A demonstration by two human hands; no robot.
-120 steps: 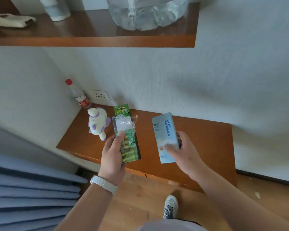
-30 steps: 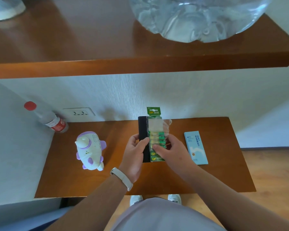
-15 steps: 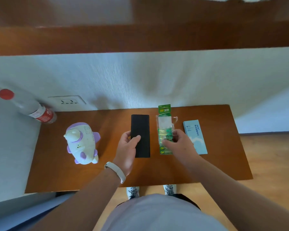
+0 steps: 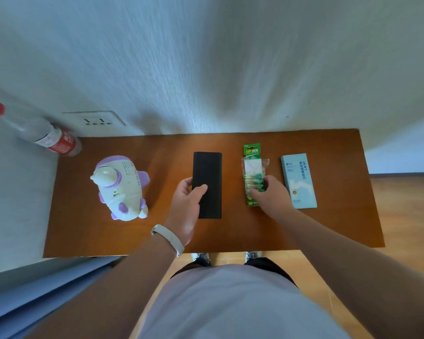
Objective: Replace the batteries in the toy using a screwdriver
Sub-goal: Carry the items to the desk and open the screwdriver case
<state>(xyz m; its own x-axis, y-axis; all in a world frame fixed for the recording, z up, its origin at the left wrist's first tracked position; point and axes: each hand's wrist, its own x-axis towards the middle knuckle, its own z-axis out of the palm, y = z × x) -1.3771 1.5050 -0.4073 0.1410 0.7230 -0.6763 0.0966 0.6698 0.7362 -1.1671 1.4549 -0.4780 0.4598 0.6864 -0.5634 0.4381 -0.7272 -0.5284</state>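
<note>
Hands are working along a neat row on the glossy brown wooden table (image 4: 340, 228): our left hand (image 4: 186, 201) is gripping the flat matte black case (image 4: 208, 184), probably the screwdriver kit, thumb on top and fingers round its nine o'clock edge, while our right hand (image 4: 269, 194) is pinching the crinkly clear-and-green battery pack (image 4: 253, 167) at the case's three o'clock. We are judging this as laying parts side by side for easy reach, with the pale blue cardboard box (image 4: 298, 179) sitting at the pack's three o'clock. Toy (image 4: 120, 187), a smooth rounded white-and-purple plastic figure, is lying untouched at the case's nine o'clock, well apart from both hands.
</note>
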